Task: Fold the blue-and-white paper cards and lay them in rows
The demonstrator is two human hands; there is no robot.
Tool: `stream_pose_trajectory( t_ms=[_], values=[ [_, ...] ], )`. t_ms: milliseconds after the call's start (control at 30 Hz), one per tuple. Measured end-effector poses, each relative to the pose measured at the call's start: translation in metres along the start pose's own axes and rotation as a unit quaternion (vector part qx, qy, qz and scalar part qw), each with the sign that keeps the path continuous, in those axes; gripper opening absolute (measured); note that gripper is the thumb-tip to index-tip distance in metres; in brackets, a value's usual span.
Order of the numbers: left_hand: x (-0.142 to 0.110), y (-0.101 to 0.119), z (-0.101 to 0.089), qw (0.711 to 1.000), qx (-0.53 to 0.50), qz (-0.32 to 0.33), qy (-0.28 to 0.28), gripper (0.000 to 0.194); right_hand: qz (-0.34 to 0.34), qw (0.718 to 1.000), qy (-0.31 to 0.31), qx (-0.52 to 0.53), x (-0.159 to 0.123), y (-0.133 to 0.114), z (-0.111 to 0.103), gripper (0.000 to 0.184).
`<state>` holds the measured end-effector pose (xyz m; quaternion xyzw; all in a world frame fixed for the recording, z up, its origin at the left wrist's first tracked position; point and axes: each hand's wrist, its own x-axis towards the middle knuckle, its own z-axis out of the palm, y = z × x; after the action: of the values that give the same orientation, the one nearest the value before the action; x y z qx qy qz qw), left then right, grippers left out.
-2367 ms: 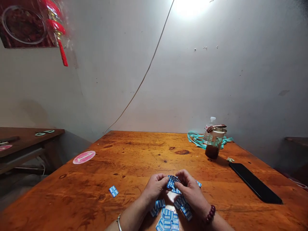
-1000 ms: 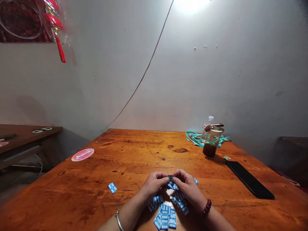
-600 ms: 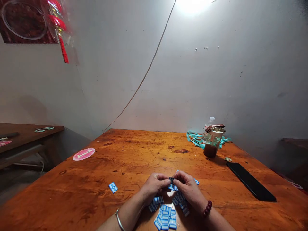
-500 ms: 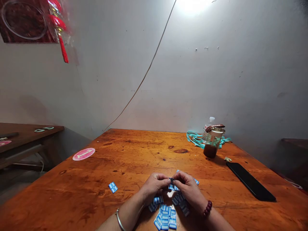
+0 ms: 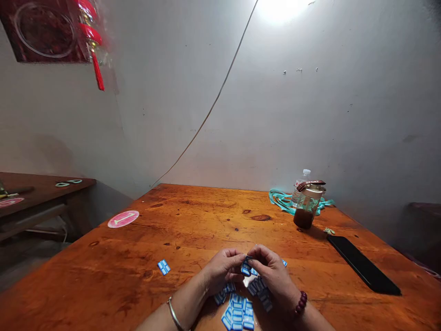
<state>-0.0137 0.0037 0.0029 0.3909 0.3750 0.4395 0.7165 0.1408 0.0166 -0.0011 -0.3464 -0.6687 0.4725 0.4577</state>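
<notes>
Between the fingertips of both hands is a small blue-and-white rectangular piece (image 5: 245,267), held up above the table. My left hand (image 5: 223,269) pinches its left side with thumb and forefinger. My right hand (image 5: 270,267) grips the other side the same way. Beneath and in front of my hands lies a pile of similar blue-and-white pieces (image 5: 237,312), overlapping one another and partly covered by my hands. Off to the left, one blue-and-white piece (image 5: 164,267) with four pale panels lies alone on the wooden table (image 5: 200,216).
A black phone (image 5: 363,264) lies at the right. Behind it stand a strapped bottle of dark liquid (image 5: 305,209) and a clear plastic bottle (image 5: 305,174), beside a turquoise ribbon (image 5: 280,201). A pink numbered disc (image 5: 123,219) is at the left. The wall (image 5: 206,151) rises behind.
The held piece has turned so that more of its blue-and-white face shows between my fingers. My hands have stayed in nearly the same place, while the view has shifted slightly.
</notes>
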Motion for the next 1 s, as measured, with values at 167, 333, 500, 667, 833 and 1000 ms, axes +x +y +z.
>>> stream_pose_trajectory(
  t_ms=[167, 333, 500, 667, 833, 1000],
  values=[
    [0.002, -0.001, -0.002, 1.000, 0.008, 0.003, -0.004, 0.024, 0.013, 1.000, -0.001, -0.005, 0.001, 0.003, 0.000, 0.017],
    [0.004, -0.002, -0.002, 0.993, 0.107, 0.049, 0.009, 0.025, 0.028, 0.999, 0.017, -0.021, 0.002, 0.004, -0.004, 0.018],
    [0.003, -0.001, 0.004, 0.971, 0.200, 0.130, 0.024, 0.022, 0.025, 0.999, 0.014, -0.022, 0.002, 0.004, -0.005, 0.019],
    [0.002, 0.005, 0.003, 0.952, 0.234, 0.188, 0.063, 0.018, 0.020, 0.998, 0.014, -0.062, 0.000, 0.005, -0.004, 0.020],
    [0.007, 0.016, -0.011, 0.952, 0.126, 0.210, 0.185, 0.018, -0.055, 0.972, -0.076, -0.213, -0.010, -0.007, 0.006, 0.020],
    [0.013, 0.015, -0.020, 0.953, 0.097, 0.197, 0.210, 0.023, -0.163, 0.889, -0.232, -0.361, -0.018, -0.018, 0.020, 0.019]
  ],
)
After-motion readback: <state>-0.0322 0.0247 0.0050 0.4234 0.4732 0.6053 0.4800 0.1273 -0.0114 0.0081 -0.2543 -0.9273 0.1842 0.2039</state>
